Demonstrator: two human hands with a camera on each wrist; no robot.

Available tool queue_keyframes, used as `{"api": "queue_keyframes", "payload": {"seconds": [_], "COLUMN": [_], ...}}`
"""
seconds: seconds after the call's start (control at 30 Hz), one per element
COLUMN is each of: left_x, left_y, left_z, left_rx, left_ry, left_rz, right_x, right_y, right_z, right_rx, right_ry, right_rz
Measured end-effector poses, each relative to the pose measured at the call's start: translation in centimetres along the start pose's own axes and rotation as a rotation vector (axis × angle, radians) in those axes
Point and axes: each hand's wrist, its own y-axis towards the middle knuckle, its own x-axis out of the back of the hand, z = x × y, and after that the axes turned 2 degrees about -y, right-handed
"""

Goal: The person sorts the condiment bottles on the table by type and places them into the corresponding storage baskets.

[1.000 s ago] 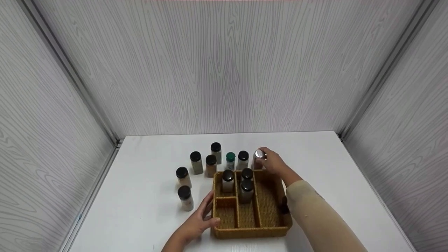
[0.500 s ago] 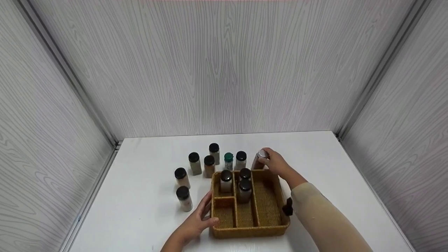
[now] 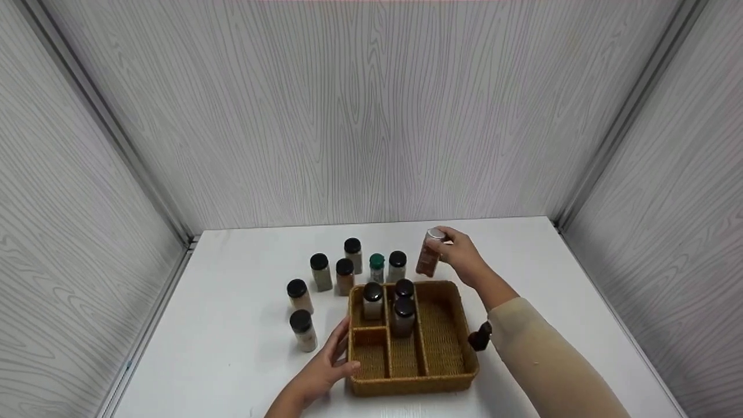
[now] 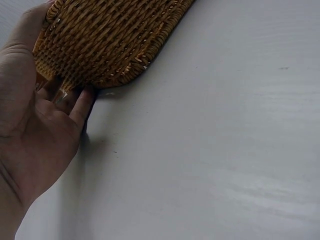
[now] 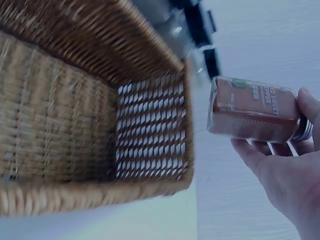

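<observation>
My right hand [image 3: 458, 252] holds a square spice jar [image 3: 428, 258] with red-brown powder and a silver lid by its top end. The jar tilts slightly and hangs just behind the far rim of a brown woven basket [image 3: 415, 386]. In the right wrist view the jar [image 5: 255, 110] shows white label lettering, and thumb and fingers pinch it near the lid. My left hand [image 3: 325, 371] grips the basket's left side, thumb at the rim and fingers along the outer wall. In the left wrist view that hand [image 4: 45, 125] wraps the woven corner [image 4: 110, 45].
Inside the divided basket stand several black-lidded jars [image 3: 404, 316]; its right compartment [image 3: 444, 337] is bare. Behind and left of it are several more black-lidded jars [image 3: 303, 331] and a green-lidded one [image 3: 377, 267]. Grey wood-grain panels [image 3: 371, 116] enclose the white table [image 3: 232, 360].
My right hand has raised the red-brown jar from behind the basket, up and away from its far rim. My left hand keeps its hold on the basket. The head view shifted slightly.
</observation>
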Motion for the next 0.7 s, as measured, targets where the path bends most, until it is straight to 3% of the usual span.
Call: {"api": "queue_keyframes", "payload": {"seconds": [0.27,0.7], "left_x": [-0.1,-0.1], "left_y": [-0.1,-0.1], "left_z": [0.0,-0.1], "left_rx": [0.010,0.025], "left_ry": [-0.012,-0.009], "left_rz": [-0.001,-0.005], "right_x": [0.0,-0.4], "right_y": [-1.2,-2.3], "right_z": [1.8,2.9], "right_rx": [0.056,0.074], "right_ry": [0.077,0.025], "right_rz": [0.070,0.089]}}
